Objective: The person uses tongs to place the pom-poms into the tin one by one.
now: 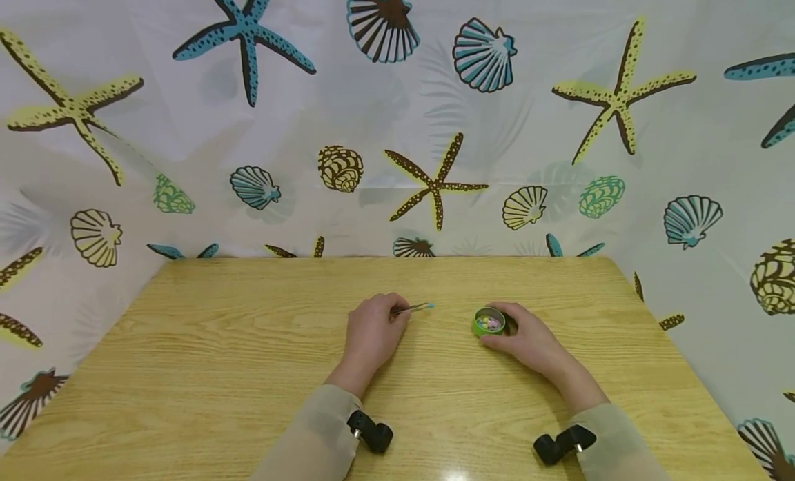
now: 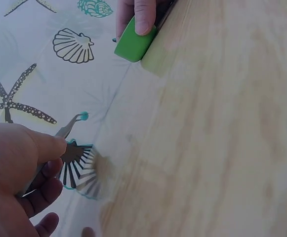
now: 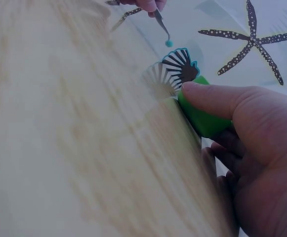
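Observation:
My left hand [image 1: 375, 329] pinches a pair of metal tweezers [image 1: 411, 308] with bent tips. Between those tips sits a small blue bead [image 1: 431, 306], which also shows in the left wrist view as a turquoise bead [image 2: 84, 116]. To the right, my right hand [image 1: 522, 336] grips a small round green container [image 1: 477, 329] with thumb and fingers on its sides. Several pastel beads [image 1: 491, 323] lie inside it, pink, yellow and blue among them. The tweezer tips are left of the container, apart from it. In the right wrist view, the thumb presses the green wall [image 3: 205, 116].
Both hands are over a light wooden table [image 1: 217, 357]. A white cloth [image 1: 385, 108] printed with starfish and shells hangs behind the table's far edge and along both sides. Black wrist mounts [image 1: 373, 433] sit on both sleeves.

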`<state>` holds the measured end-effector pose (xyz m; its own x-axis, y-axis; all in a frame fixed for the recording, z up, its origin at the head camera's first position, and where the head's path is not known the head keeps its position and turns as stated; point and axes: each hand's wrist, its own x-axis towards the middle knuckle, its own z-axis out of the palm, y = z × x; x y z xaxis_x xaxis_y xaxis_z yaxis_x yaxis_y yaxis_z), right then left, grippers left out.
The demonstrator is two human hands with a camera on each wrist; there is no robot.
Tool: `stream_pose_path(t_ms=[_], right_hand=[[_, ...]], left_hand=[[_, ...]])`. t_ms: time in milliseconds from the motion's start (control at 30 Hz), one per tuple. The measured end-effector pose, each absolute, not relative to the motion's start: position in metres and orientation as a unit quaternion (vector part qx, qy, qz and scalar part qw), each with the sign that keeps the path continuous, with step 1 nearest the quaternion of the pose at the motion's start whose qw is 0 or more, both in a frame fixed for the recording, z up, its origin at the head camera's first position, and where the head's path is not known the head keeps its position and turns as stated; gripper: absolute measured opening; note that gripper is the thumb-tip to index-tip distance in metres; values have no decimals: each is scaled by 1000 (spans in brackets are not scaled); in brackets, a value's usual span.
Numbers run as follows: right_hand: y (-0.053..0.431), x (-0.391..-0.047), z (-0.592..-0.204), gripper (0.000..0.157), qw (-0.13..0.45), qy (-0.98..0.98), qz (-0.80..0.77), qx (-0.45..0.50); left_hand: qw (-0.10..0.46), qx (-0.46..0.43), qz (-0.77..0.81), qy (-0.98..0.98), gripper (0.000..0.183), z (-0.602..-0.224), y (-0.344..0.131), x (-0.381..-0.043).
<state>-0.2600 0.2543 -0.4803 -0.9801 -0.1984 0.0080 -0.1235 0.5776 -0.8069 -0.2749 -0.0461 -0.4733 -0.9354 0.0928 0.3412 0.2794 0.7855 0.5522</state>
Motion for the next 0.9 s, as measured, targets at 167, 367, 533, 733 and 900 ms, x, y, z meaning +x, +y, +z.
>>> stream_pose_path(t_ms=[167, 367, 533, 733, 900], right_hand=[[254, -261, -483, 73, 44, 888, -449, -86], [256, -260, -482, 74, 43, 888, -450, -87], [256, -260, -482, 73, 41, 886, -452, -93], [257, -262, -483, 73, 43, 886, -453, -93], [256, -263, -484, 73, 42, 887, -450, -90]], left_hand=[[155, -109, -318, -929, 8, -469, -40, -273], [156, -127, -318, -927, 8, -462, -30, -270], [159, -137, -316, -925, 6, -456, -22, -269], [161, -148, -314, -924, 5, -451, -13, -266], [157, -160, -311, -924, 4, -447, -4, -263]])
